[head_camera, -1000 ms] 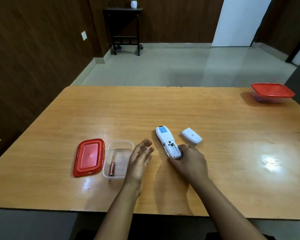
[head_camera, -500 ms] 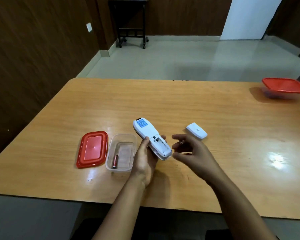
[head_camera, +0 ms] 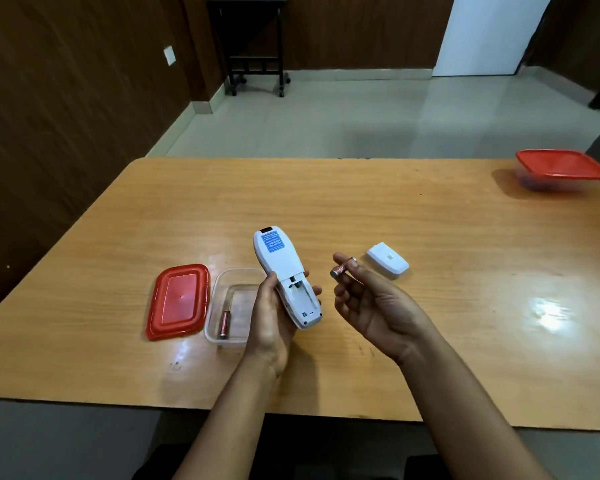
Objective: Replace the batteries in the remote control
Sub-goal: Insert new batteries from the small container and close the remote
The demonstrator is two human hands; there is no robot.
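My left hand (head_camera: pixel 272 318) holds the white remote (head_camera: pixel 282 271) back side up above the table, its battery compartment open and showing no battery. A blue label sits near its far end. My right hand (head_camera: pixel 371 303) is just right of the remote and pinches a small red battery (head_camera: pixel 342 267) between thumb and fingertips. The white battery cover (head_camera: pixel 387 260) lies on the table beyond my right hand. A second red battery (head_camera: pixel 224 324) lies inside the clear box (head_camera: pixel 222 299) to the left of my left hand.
The clear box's red lid (head_camera: pixel 178 301) lies flat on the wooden table (head_camera: pixel 430 220) to its left. A closed clear container with a red lid (head_camera: pixel 561 169) stands at the far right corner. A dark side table (head_camera: pixel 253 39) stands on the floor beyond.
My left hand picked the remote up off the table and holds it raised. My right hand left the remote's end and now shows a battery in its fingertips.
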